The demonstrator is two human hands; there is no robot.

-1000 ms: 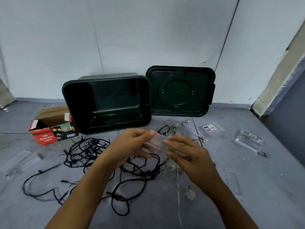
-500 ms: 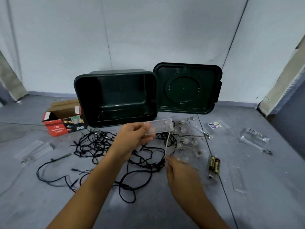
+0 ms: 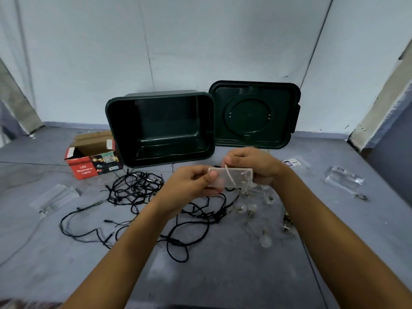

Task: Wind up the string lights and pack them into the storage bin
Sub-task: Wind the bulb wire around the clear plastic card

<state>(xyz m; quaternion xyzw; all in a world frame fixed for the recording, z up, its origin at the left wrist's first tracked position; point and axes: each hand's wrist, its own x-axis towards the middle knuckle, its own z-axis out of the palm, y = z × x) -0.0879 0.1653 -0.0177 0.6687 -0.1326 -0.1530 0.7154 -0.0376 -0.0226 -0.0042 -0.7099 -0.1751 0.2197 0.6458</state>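
In front of the storage bin [image 3: 156, 96], my left hand [image 3: 196, 181] pinches the battery case [image 3: 239, 178]. My right hand [image 3: 254, 166] has come up, fingers [image 3: 231, 159] clamped on the wire [image 3: 229, 177] laid across it: winding begins.

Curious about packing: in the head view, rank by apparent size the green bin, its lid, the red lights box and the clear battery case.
1. green bin
2. lid, slightly smaller
3. red lights box
4. clear battery case, smallest despite being nearest the camera
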